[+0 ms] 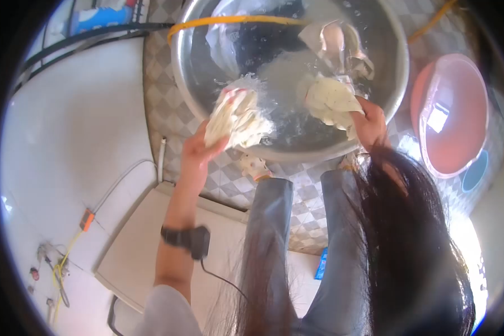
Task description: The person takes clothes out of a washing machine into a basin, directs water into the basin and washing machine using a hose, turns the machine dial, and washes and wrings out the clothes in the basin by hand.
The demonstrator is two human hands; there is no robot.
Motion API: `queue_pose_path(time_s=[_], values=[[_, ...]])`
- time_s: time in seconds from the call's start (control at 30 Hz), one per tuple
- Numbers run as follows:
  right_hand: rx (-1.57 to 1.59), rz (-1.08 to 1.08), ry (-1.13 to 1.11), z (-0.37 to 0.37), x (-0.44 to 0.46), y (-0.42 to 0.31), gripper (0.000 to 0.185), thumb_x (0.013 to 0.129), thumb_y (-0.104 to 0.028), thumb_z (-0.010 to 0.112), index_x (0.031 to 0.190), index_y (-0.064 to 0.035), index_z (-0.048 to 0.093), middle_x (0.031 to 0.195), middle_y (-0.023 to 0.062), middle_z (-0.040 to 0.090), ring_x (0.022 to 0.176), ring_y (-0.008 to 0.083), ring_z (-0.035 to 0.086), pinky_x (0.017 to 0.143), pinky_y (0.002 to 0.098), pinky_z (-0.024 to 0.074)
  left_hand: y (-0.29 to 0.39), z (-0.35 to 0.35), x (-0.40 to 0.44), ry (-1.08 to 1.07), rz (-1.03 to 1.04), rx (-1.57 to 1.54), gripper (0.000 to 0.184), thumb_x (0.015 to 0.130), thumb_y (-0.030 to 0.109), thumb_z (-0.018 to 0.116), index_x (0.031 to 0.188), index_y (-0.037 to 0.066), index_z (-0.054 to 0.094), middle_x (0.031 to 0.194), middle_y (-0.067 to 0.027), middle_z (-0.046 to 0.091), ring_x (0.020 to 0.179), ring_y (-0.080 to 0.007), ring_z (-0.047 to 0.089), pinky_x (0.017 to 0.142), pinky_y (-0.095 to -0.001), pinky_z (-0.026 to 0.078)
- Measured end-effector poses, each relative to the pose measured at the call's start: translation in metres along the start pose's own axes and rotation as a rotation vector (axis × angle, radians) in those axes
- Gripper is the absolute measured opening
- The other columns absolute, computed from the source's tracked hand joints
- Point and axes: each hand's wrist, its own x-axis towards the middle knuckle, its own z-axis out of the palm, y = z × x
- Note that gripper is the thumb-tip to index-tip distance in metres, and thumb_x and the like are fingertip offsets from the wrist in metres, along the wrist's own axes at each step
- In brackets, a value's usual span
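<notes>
A wide metal basin (183, 84) of water lies in front of my feet. My left hand (203, 144) grips a bunched, wet, cream-coloured cloth (238, 119) with a red patch, over the basin's near left side. Over the near right side, my right hand (371, 120) is closed on the edge of another pale cloth (333, 103). Just beyond it, more light fabric (331, 42) lies in the water. The water splashes and ripples between the two hands. Fingertips of both hands are partly hidden by the fabric.
A yellow hose (235, 20) crosses the basin's far rim. To the right stand a pink tub (456, 120) and a small blue-green basin (475, 171). A cable with an orange connector (87, 219) hangs at left. Long dark hair (414, 241) hides part of my right arm.
</notes>
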Motion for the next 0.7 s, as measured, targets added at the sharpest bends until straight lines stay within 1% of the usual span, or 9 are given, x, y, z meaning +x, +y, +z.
queue_pose_path(time_s=[0.03,0.1,0.17,0.23,0.3,0.4,0.53,0.6,0.7], values=[[0.072,-0.089,0.012,-0.005,-0.011,-0.010,0.030,0.082,-0.022,0.058,0.107,-0.0070,0.063,0.081,0.0175,0.065,0.075,0.0319,0.064,0.071,0.0373,0.0484,0.022,-0.002,-0.028,-0.033,0.009,0.028,0.033,0.081,0.009,0.067,0.111,-0.003,0.062,0.121,-0.0065,0.054,0.101,-0.0101,0.052,0.080,-0.0236,0.040],[-0.083,-0.082,0.022,-0.020,-0.039,-0.061,0.029,0.083,-0.021,0.057,0.109,-0.0079,0.061,0.082,0.0186,0.064,0.076,0.0345,0.064,0.071,0.0389,0.0483,0.060,-0.001,-0.084,0.071,0.064,0.218,0.043,0.080,0.010,0.066,0.120,-0.004,0.057,0.137,-0.0102,0.042,0.115,-0.0174,0.049,0.093,-0.0290,0.038],[-0.227,-0.092,-0.015,-0.039,-0.069,-0.108,0.027,0.086,-0.021,0.055,0.109,-0.0069,0.056,0.085,0.0209,0.062,0.080,0.0399,0.061,0.070,0.0440,0.0478,0.110,0.011,-0.129,0.059,0.133,0.276,0.044,0.081,0.010,0.065,0.121,-0.005,0.056,0.141,-0.0121,0.039,0.121,-0.0196,0.045,0.099,-0.0308,0.034],[-0.217,-0.105,-0.027,-0.064,-0.094,-0.143,0.025,0.086,-0.022,0.055,0.105,-0.0052,0.055,0.083,0.0204,0.062,0.078,0.0396,0.061,0.068,0.0451,0.0474,0.155,0.022,-0.166,0.048,0.207,0.337,0.045,0.081,0.010,0.063,0.121,-0.006,0.055,0.145,-0.0139,0.035,0.127,-0.0219,0.041,0.104,-0.0326,0.030],[-0.370,-0.162,0.021,-0.080,-0.118,-0.165,0.018,0.083,-0.018,0.058,0.092,-0.0021,0.054,0.076,0.0177,0.060,0.074,0.0379,0.060,0.064,0.0461,0.0469,0.186,0.031,-0.196,-0.002,0.390,0.397,0.036,0.088,0.009,0.055,0.120,-0.007,0.055,0.146,-0.0229,0.030,0.133,-0.0294,0.035,0.108,-0.0393,0.026],[-0.388,-0.354,0.190,-0.100,-0.145,-0.188,0.016,0.077,-0.013,0.063,0.086,-0.0029,0.054,0.076,0.0155,0.060,0.072,0.0366,0.060,0.062,0.0445,0.0471,0.216,0.032,-0.236,0.094,0.225,0.430,0.042,0.090,0.015,0.053,0.125,-0.008,0.051,0.141,-0.0250,0.037,0.129,-0.0320,0.039,0.107,-0.0385,0.027],[-0.270,-0.336,0.199,-0.112,-0.163,-0.191,0.020,0.076,-0.010,0.062,0.095,-0.0051,0.061,0.079,0.0171,0.060,0.072,0.0383,0.059,0.063,0.0390,0.0471,0.221,0.013,-0.271,0.023,0.303,0.434,0.046,0.086,0.012,0.056,0.126,-0.010,0.049,0.135,-0.0242,0.044,0.127,-0.0306,0.041,0.106,-0.0406,0.028],[-0.170,-0.281,0.291,-0.112,-0.164,-0.205,0.027,0.071,-0.009,0.066,0.097,-0.0048,0.062,0.081,0.0148,0.060,0.075,0.0370,0.059,0.067,0.0381,0.0478,0.211,0.004,-0.279,0.049,0.364,0.069,0.049,0.093,0.026,0.054,0.129,-0.007,0.046,0.130,-0.0201,0.049,0.124,-0.0331,0.044,0.106,-0.0479,0.031],[-0.192,-0.205,0.246,-0.109,-0.148,-0.193,0.031,0.068,-0.011,0.068,0.098,-0.0026,0.061,0.087,0.0162,0.057,0.083,0.0352,0.059,0.072,0.0393,0.0480,0.200,-0.003,-0.285,-0.075,0.503,-0.321,0.046,0.095,0.027,0.049,0.129,-0.004,0.045,0.132,-0.0184,0.048,0.126,-0.0343,0.042,0.105,-0.0525,0.031]])
